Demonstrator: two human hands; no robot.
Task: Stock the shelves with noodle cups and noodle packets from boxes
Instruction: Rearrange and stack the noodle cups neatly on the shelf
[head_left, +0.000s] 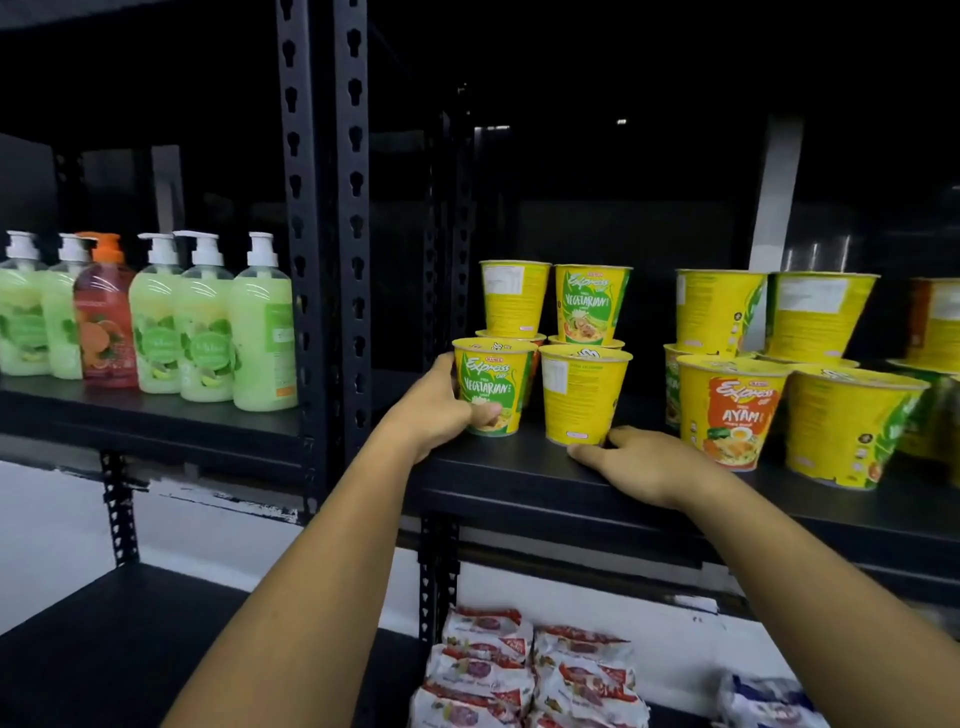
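Observation:
Yellow noodle cups stand stacked two high on the black shelf (519, 483). My left hand (436, 410) grips the front-left Vegetarian cup (493, 382) from its left side, thumb across its lower front. My right hand (644, 462) lies on the shelf with relaxed fingers, its fingertips touching the base of the plain yellow cup (584, 397) beside it. Two more cups (592, 304) sit on top behind them. To the right stands a second group with an Ayam cup (727, 410) in front.
Green and red pump soap bottles (156, 322) fill the neighbouring shelf on the left, past two black uprights (322, 208). Red-and-white noodle packets (530, 670) are piled on the lower shelf, with a blue packet (763, 701) at the right.

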